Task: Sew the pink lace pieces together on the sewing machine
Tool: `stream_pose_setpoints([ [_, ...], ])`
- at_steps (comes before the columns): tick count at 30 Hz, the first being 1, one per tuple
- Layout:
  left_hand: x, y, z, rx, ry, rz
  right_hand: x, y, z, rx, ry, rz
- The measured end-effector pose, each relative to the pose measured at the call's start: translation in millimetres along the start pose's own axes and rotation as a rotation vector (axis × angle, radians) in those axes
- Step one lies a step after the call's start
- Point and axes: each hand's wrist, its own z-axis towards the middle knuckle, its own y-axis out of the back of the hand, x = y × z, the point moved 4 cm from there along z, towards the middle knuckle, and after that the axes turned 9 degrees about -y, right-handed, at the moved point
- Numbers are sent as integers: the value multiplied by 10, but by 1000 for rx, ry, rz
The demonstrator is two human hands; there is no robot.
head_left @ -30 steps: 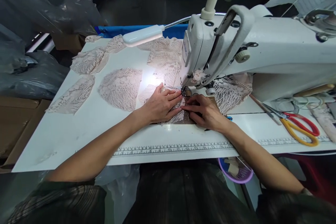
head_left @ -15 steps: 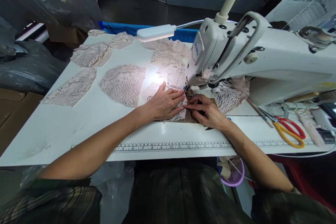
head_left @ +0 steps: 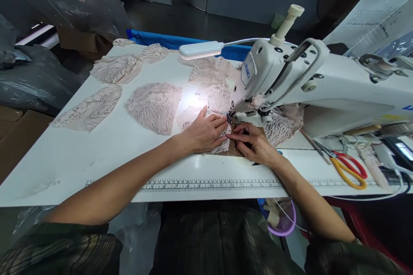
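A white sewing machine stands at the right, its needle area lit by a small lamp. My left hand lies flat on a pale pink lace piece, fingertips close to the presser foot and thumb apart. Just right of the needle, my right hand has its index finger stretched to the edge of that lace; the other fingers are bent, with nothing visible in them. Under the lace and the right fingers is a brown patch. More lace lies behind the left hand.
Separate lace pieces lie on the white table at the left. Red- and yellow-handled scissors rest at the right. A printed ruler runs along the front edge, and a purple basket is below it.
The camera view has shifted slightly, so the machine and table appear lower. Both hands stay at the lace beside the needle, with little visible change in pose.
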Motion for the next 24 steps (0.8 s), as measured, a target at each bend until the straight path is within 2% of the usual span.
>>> stream_pose_setpoints([
  [5,-28,-25,-36,-60,43,5,17,11,-4,-2,13,-58],
  [9,65,113,-9,-124,82,40,28,16,-13,24,4,-109],
  [14,446,230,174,-28,109,109,23,2,-31,60,-17,-147],
  [17,622,175,234,76,117,138,9,-7,-42,71,-34,-129],
  [19,689,126,228,122,184,125,-3,-16,-52,85,-47,-111],
  [22,749,104,190,94,298,94,-25,-34,-75,112,-63,-109],
  [24,789,107,171,60,325,88,-50,-41,-90,123,-78,-126],
])
